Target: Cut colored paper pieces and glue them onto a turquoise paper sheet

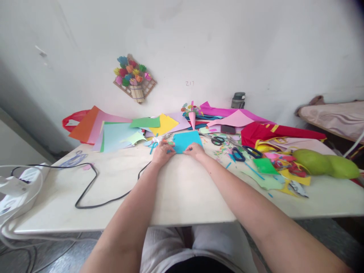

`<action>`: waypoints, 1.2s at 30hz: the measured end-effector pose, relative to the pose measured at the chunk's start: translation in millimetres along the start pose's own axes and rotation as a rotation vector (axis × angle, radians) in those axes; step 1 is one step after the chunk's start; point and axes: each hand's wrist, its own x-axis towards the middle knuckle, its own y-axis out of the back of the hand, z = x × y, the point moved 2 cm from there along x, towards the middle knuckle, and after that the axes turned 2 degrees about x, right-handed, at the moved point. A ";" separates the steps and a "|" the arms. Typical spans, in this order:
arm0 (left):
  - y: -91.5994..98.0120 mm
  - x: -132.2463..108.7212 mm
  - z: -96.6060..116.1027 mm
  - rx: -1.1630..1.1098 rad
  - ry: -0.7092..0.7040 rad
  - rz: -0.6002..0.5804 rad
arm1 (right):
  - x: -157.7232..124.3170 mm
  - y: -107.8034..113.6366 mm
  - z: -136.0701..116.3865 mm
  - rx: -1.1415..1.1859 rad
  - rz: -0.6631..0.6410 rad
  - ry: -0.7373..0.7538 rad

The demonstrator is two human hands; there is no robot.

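A blue sheet of paper [187, 139] lies on the white table between my hands. My left hand [163, 152] grips its near left corner, fingers bent inward. At the near right edge my right hand [195, 151] pinches the same sheet between thumb and fingers. Thin blue paper strips [153, 145] lie just beyond my left hand. Right of the sheet are black-handled scissors [218, 140] and two dark blue scissor handles [238, 154], amid small coloured paper scraps [222, 150].
Coloured sheets [115, 132] spread along the back left. A pink paper cone with paper flowers [192, 119] stands behind the blue sheet. A black cable [93, 185] crosses the left side near a power strip [25, 185]. Green fruit-like objects [313, 161] and red cloth [273, 132] are at right.
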 end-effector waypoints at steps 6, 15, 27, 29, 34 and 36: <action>-0.2 1.7 1.3 0.040 -0.031 -0.020 | -2.1 1.1 -2.0 -0.013 0.005 0.022; 2.5 1.2 3.6 0.042 -0.022 -0.057 | -3.0 4.8 -5.9 -0.017 -0.040 0.001; 10.2 -6.6 9.0 0.132 0.051 -0.021 | -3.4 5.7 -7.4 -0.031 -0.063 -0.026; 11.8 -6.6 12.3 0.158 0.045 -0.017 | -3.1 5.1 -7.3 -0.042 -0.052 -0.015; 15.9 -4.6 21.5 0.218 0.100 -0.071 | -3.0 4.2 -8.8 -0.067 -0.037 -0.037; 16.5 -3.9 24.3 0.227 0.131 -0.094 | -3.6 4.4 -10.5 -0.069 -0.042 -0.055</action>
